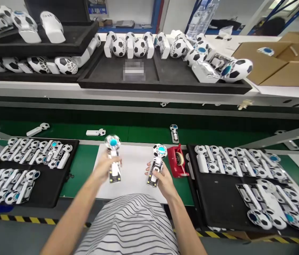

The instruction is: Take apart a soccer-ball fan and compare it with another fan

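Observation:
My left hand [103, 169] is closed round the handle of a football-patterned handheld device [115, 173]. Its round black-and-white head carries a blue disc and points away from me. A second such football-patterned device [154, 169] is in my right hand [166, 180], with the thumb on its handle. Both handles face up without covers, so inner parts show. The two devices are held apart, above a white sheet [133, 177] on the green bench. Beside my right hand stands a red tape dispenser [176, 163] with a roll of tape.
Black trays of similar devices flank me, at left [51, 184] and right [218, 198]. Several more devices lie on the green conveyor belt [138, 136] ahead. The shelf above holds another black tray [173, 72] and an open cardboard box [279, 67].

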Action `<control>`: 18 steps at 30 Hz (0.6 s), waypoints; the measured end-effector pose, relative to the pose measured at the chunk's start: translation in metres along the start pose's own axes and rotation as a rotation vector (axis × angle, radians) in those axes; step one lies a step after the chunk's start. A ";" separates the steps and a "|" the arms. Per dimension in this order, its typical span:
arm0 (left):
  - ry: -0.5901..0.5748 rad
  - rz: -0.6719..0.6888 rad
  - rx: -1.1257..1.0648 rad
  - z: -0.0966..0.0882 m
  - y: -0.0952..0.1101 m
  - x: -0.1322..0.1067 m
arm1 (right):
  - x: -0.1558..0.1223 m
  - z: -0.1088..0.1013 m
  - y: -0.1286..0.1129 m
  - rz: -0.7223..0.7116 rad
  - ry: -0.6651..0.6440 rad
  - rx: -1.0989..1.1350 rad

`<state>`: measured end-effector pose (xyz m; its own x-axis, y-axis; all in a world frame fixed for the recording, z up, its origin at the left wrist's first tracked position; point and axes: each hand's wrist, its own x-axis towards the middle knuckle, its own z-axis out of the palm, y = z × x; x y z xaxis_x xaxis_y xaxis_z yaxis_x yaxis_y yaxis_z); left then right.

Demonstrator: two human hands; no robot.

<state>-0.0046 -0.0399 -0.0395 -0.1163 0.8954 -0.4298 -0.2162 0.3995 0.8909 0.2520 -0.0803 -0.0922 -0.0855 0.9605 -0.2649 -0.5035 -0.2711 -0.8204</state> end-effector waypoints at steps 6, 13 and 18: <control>0.048 0.055 0.370 0.034 -0.169 0.056 | -0.003 -0.031 0.025 -0.025 0.203 0.002; 0.111 0.290 0.747 0.043 -0.237 0.100 | 0.016 -0.058 0.053 -0.081 0.127 -0.220; 0.201 0.362 0.940 0.043 -0.258 0.110 | 0.039 -0.061 0.082 -0.172 0.022 -0.374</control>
<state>0.0798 -0.0357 -0.3105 -0.2029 0.9778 -0.0522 0.7008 0.1822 0.6897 0.2600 -0.0691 -0.2008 -0.0066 0.9933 -0.1151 -0.1611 -0.1146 -0.9803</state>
